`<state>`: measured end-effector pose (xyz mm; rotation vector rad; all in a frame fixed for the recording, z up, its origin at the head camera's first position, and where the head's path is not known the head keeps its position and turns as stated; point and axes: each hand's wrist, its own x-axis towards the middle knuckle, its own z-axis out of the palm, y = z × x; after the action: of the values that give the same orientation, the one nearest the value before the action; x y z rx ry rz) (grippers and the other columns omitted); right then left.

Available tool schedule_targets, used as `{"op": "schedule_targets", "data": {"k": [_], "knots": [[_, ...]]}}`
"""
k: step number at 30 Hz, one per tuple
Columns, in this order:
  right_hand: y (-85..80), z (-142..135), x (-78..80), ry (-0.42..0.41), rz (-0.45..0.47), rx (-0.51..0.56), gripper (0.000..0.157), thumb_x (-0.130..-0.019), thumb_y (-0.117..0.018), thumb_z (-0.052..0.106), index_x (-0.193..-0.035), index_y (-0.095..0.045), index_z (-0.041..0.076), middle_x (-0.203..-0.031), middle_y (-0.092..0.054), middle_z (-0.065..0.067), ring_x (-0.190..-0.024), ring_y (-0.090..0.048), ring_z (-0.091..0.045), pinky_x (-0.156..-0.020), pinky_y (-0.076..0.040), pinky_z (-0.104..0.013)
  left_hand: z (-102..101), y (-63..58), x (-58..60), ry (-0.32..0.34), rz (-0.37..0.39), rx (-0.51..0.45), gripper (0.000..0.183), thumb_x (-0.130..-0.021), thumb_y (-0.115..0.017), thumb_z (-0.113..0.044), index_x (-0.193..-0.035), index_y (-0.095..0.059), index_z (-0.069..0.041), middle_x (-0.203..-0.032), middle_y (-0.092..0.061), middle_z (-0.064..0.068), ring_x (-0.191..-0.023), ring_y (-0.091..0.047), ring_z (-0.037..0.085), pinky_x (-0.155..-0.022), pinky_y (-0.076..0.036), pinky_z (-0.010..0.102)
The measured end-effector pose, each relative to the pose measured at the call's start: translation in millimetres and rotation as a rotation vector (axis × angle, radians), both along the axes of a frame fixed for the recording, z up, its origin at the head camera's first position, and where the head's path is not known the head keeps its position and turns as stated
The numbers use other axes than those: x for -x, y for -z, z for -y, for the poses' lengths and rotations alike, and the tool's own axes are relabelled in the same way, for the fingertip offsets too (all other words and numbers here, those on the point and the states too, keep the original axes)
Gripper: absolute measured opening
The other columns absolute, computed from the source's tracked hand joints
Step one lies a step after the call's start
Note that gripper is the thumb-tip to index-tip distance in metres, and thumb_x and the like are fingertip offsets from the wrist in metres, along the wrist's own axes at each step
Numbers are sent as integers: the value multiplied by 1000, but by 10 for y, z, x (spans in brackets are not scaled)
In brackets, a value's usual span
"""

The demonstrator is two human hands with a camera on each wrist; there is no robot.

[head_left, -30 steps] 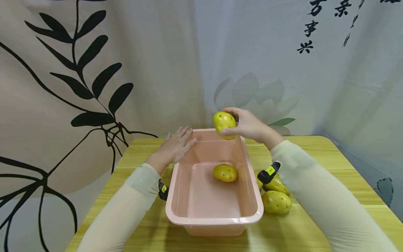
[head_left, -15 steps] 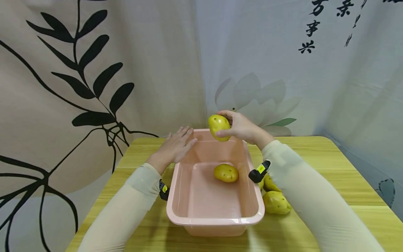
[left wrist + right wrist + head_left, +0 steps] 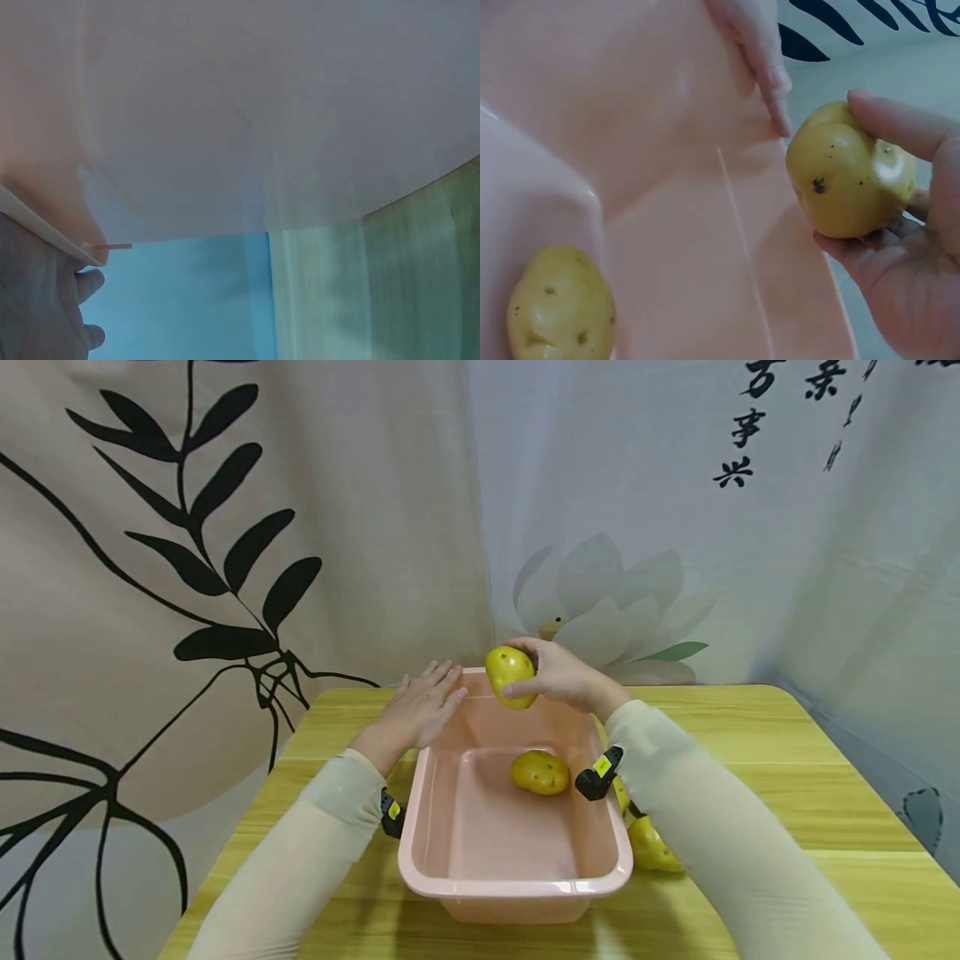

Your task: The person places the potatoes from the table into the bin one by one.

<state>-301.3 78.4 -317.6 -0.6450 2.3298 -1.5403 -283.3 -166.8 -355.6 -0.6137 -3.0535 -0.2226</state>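
My right hand (image 3: 558, 675) grips a yellow potato (image 3: 512, 677) over the far end of a pink plastic basin (image 3: 517, 887). In the right wrist view thumb and fingers curl round that potato (image 3: 847, 176). A second potato (image 3: 540, 772) lies on the basin's floor, toward its right side. My left hand (image 3: 416, 708) rests with fingers extended on the basin's far left rim. From the left wrist, the basin's outer wall (image 3: 225, 120) fills most of the view, and part of the left hand (image 3: 41, 300) shows at the lower left.
More potatoes (image 3: 654, 847) lie on the wooden table (image 3: 757, 760) to the right of the basin, partly hidden by my right sleeve (image 3: 720, 818). A printed curtain (image 3: 390, 510) hangs behind the table. Each wrist wears a small black camera (image 3: 598, 773).
My right hand has moved left and slightly down with its potato, further over the basin. The left hand, the basin and the potato inside it stay as they were.
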Motion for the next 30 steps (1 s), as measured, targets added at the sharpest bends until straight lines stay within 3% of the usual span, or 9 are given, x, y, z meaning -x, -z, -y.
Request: {"op": "schedule_targets", "data": {"k": [9, 16, 24, 30], "knots": [[211, 26, 48, 26, -20, -67, 83, -66, -83, 23, -134, -39, 11, -116, -51, -4, -98, -53, -22, -80, -48, -33, -22, -13, -16, -8, -10, 4, 60, -96, -11, -52, -148, -13, -22, -152, -8, 2, -138, -4, 25, -105, -5, 56], [269, 56, 62, -9, -22, -91, 75, -63, -85, 19, -126, -44, 10, -113, -53, -4, -96, -54, -22, -80, -48, -32, -22, -9, -7, -9, -13, 10, 62, -95, -10, -54, -148, -13, -21, -152, -8, 2, -138, -4, 25, -105, -5, 55], [286, 70, 56, -20, -122, -317, 69, -64, -84, 27, -120, -46, 17, -106, -54, 1, -91, -54, -18, -77, -48, -28, -28, -33, -17, -14, 1, 14, 64, -95, -9, -56, -148, -12, -21, -152, -5, 2, -138, -3, 25, -105, -4, 56], [315, 86, 50, -110, -184, -401, 67, -66, -83, 24, -123, -47, 15, -106, -53, 2, -92, -52, -17, -79, -46, -28, -27, -29, -31, -10, 4, 15, 62, -96, -13, -53, -148, -12, -20, -152, -7, 4, -138, -3, 25, -105, -3, 56]]}}
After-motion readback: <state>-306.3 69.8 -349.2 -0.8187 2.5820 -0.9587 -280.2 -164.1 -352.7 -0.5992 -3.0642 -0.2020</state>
